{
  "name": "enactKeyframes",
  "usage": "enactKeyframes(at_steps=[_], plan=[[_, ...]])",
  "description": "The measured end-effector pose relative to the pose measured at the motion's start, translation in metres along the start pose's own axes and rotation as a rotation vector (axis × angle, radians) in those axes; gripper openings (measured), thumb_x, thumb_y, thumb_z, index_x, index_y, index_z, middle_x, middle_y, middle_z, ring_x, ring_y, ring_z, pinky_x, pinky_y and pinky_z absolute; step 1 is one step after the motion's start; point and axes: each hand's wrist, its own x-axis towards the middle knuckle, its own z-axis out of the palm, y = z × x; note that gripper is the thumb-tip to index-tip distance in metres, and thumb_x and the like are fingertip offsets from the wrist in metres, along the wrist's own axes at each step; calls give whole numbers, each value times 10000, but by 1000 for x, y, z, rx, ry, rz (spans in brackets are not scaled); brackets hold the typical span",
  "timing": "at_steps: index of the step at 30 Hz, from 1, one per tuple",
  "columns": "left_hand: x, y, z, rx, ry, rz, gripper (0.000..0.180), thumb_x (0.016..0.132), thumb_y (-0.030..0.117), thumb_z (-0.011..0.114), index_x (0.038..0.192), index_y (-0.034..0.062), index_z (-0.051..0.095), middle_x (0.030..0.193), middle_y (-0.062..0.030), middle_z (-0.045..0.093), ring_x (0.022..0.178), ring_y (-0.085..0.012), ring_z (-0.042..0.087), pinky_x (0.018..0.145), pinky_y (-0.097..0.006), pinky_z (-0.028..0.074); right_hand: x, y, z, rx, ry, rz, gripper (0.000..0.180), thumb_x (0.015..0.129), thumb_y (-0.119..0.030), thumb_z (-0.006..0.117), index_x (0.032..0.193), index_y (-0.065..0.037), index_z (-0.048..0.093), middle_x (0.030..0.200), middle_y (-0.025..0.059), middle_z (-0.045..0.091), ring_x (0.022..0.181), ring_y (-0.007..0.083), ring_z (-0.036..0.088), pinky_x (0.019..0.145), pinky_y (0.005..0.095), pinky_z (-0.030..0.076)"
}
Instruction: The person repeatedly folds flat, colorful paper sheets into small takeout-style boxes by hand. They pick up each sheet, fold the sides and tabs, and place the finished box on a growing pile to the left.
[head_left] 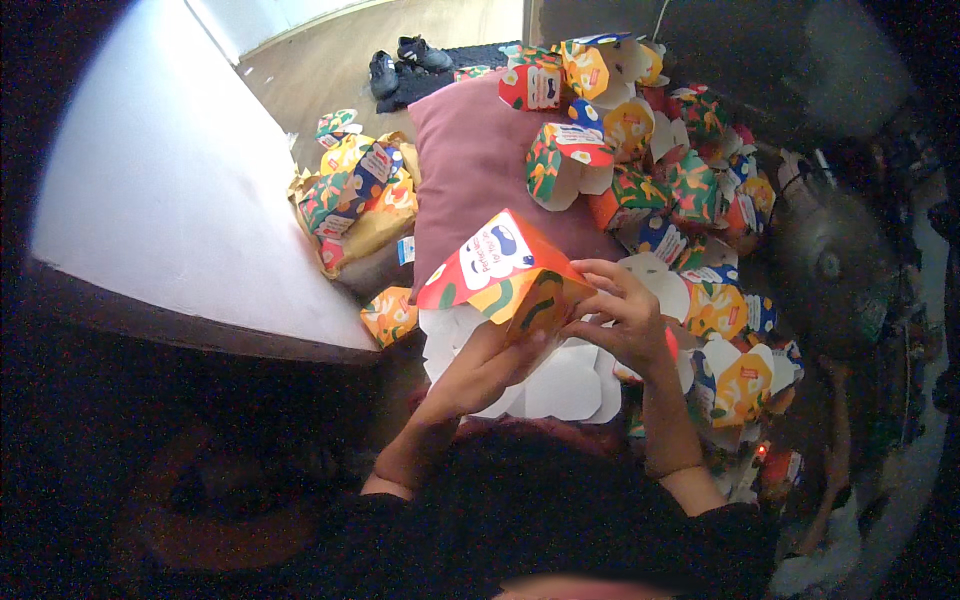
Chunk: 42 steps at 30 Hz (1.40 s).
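A small cardboard box [490,268] with a red, orange and yellow print is tilted in front of me, held between both hands. My left hand [497,362] supports it from below, fingers wrapped along its near side. At the box's right end, my right hand [628,315] pinches the edge, thumb and fingers bent around it. Right under the box lie white flat cardboard blanks [565,385] with scalloped edges, overlapping one another. Behind them a dusty-pink cushion [465,160] stretches away from me. My hands hide part of the box's near side.
Several printed boxes [740,385] are heaped along the right, up to the far end. On the left are a brown paper bag [385,225] holding more boxes, a loose box [390,316] and a white panel [190,190]. Black shoes [420,53] rest on a dark mat.
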Motion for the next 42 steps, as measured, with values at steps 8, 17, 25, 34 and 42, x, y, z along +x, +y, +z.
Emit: enactKeyframes(at_steps=[8,17,25,34,42], plan=[[-3,-17,0,80,138,22,557,886,312,521,1325,22,339,1295,-125,435,1169,-217,441,997,-339,333,-18,9,9,216,142,46,159,616,-10,736,676,-5,589,1181,189,524,1039,271,577,822,347,498],[5,-22,1,-408,135,182,553,823,160,526,1321,36,320,1275,-117,423,1175,-223,424,977,-333,342,-22,10,17,472,38,263,821,566,-267,837,1265,-119,432,859,42,522,841,159,572,776,314,486],[17,-21,2,-359,18,-81,442,763,69,519,1195,-12,472,1147,-131,532,1071,-210,523,915,-310,411,3,11,-6,-67,-77,-150,509,743,-263,690,1178,-47,538,946,105,647,883,205,629,849,327,448],[6,-27,11,-678,-160,39,783,775,397,630,1359,26,263,1345,-107,353,1273,-215,315,1053,-370,239,-4,21,9,128,200,217,176,793,-28,611,962,-2,656,825,111,675,748,185,657,674,269,503],[10,-21,-12,-335,56,-291,477,831,204,638,1221,9,445,1091,-56,570,967,-129,560,837,-268,459,-3,11,-2,-177,81,-230,272,734,-37,615,997,-80,669,890,103,672,654,203,615,564,290,476]])
